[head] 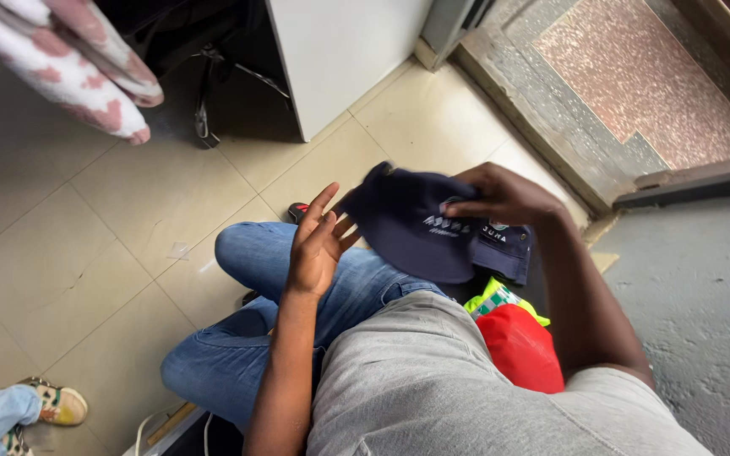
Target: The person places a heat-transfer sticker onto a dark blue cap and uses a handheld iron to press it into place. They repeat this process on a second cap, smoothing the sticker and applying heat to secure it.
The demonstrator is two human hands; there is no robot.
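Observation:
A navy blue cap (411, 226) with pale printing hangs above my knee. My right hand (504, 196) pinches it at its upper right edge, fingers closed on the cloth. My left hand (318, 245) is raised just left of the cap, palm toward it and fingers spread, holding nothing; its fingertips are at or very near the cap's edge. Beneath the cap are my legs in blue jeans (255, 338). A second dark blue piece (502, 252) with a badge lies under the cap's right side.
A red cloth (519, 348) and a yellow-green item (497, 297) lie beside my right hip. A white cabinet (340, 51) stands ahead on the tiled floor (86, 245). A pink-and-white cloth (69, 63) hangs top left. Another person's shoe (57, 404) is at bottom left.

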